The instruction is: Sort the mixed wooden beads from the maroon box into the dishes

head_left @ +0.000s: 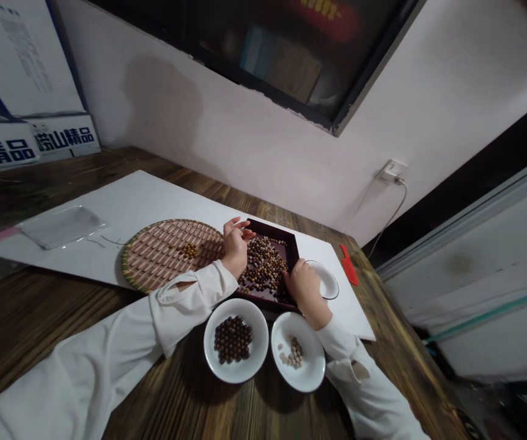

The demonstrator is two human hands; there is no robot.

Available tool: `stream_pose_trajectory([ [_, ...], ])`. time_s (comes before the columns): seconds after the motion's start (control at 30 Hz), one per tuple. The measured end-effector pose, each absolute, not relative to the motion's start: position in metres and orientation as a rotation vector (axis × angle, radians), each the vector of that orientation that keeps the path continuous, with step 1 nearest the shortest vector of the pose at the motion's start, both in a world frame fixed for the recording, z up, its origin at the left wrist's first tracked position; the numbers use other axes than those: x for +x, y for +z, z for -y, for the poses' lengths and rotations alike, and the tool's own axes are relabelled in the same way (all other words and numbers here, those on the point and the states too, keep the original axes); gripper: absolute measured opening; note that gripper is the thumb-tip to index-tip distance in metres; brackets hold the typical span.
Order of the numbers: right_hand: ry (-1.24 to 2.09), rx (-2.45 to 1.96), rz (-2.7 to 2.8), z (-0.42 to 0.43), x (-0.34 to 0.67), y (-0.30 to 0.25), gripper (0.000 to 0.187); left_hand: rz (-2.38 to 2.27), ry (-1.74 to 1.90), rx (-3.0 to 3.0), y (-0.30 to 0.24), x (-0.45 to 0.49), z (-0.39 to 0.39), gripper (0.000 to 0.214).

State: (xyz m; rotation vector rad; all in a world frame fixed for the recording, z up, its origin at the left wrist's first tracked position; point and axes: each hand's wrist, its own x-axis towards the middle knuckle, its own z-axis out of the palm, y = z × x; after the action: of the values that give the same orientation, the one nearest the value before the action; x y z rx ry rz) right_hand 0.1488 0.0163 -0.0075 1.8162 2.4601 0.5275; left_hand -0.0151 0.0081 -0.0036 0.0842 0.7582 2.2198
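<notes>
A dark square tray [291,239] holds a heap of mixed brown and tan beads [263,264]. My left hand [236,242] rests at the tray's left edge, fingertips pinched together over the beads; what they hold is too small to see. My right hand [304,285] lies curled on the tray's right side, fingers down among the beads. Nearer me stand a white bowl [235,364] of dark brown beads and a white bowl [312,366] with a few pale beads. A round woven basket tray [162,250] to the left carries a few tan beads.
An empty white dish [330,282] sits right of the tray. A red scraper [349,265] lies on the white board [130,201]. A clear plastic bag [62,225] lies far left. Boxes stand at the back left; a wall socket and cable are at the right.
</notes>
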Motion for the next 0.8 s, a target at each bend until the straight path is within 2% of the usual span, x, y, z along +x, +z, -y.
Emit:
stream_pose_trajectory([
  [0.3, 0.519, 1.822, -2.463, -0.0156, 0.1485, -0.0062, 0.040, -0.753, 2.225, 0.092, -0.0051, -0.0160, -0.0092, 0.030],
  [0.8, 0.529, 1.813, -2.464, -0.0162, 0.1492, -0.0071, 0.040, -0.781, 2.231, 0.122, -0.0095, -0.0162, -0.0113, 0.031],
])
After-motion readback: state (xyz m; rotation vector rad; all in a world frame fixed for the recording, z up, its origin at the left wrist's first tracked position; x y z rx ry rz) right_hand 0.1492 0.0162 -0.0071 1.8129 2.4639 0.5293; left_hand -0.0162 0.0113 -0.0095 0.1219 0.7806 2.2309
